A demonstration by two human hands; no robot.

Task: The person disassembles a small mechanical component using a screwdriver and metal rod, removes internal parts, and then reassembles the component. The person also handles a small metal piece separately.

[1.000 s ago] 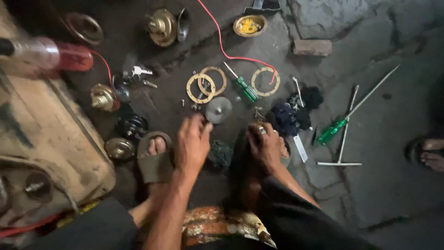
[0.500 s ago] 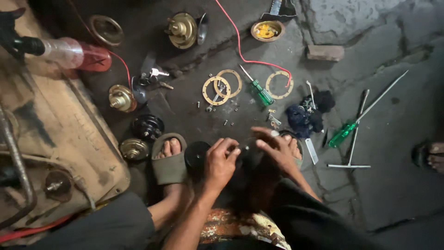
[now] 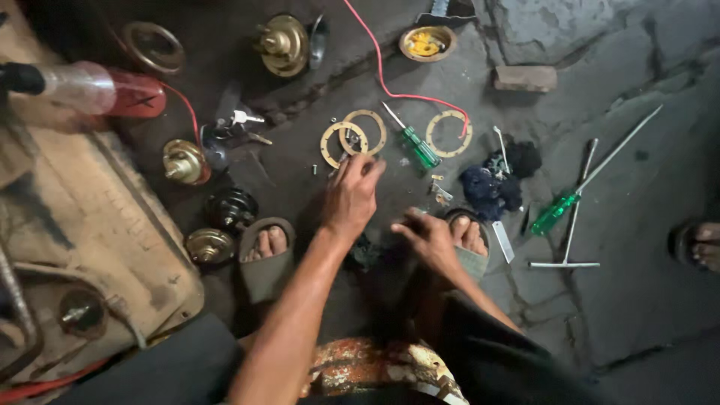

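**Left hand goes out to the rings**

Since half a second ago our left hand [image 3: 351,196] has moved from the dark part near our knees out to the far side, and now its fingertips touch the pair of tan gasket rings [image 3: 352,139] on the floor. Its fingers are half curled and narrow; we cannot tell if they already pinch something.

Nearest to us, our right hand [image 3: 431,238] rests low beside our right sandal [image 3: 472,251], fingers loosely bent, and we cannot tell if it holds anything. The rings lie flat, straight ahead of the left hand, so this hand is clearly the nearer one. Just right of the rings lies a green-handled screwdriver [image 3: 414,142], with its long axis going from far-left to near-right, and behind it a third ring [image 3: 448,133] under the red wire [image 3: 390,86]. Left of the rings the concrete floor [image 3: 285,161] has some open room.
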